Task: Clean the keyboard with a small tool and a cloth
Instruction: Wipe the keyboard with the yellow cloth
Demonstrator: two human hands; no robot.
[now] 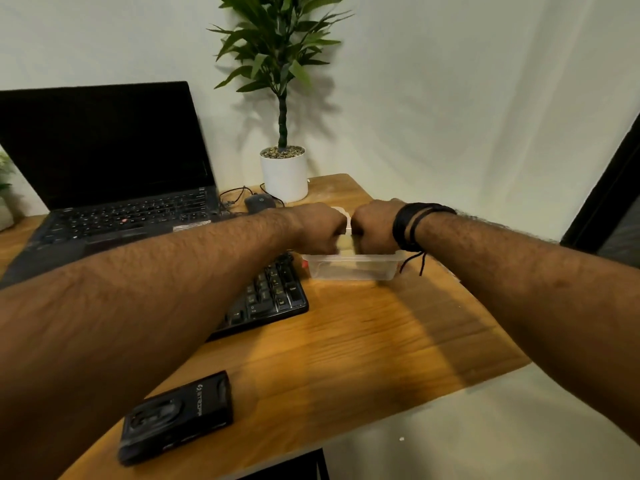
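Task looked barely begun. Your left hand (322, 230) and right hand (375, 226) reached into clear container (349, 268), fingers curled; contents unclear. Keyboard (273, 292) lay untouched on counter (346, 341), just left of container. Tool, cloth not seen.

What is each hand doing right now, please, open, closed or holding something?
Left hand: fingers curled over the clear plastic container; what it grips cannot be told.
Right hand: the same, curled, contents hidden.

Bare desk (363, 341) lies open before the tub (349, 268); keyboard (273, 296) crowds its left, plant pot (284, 173) stands behind.
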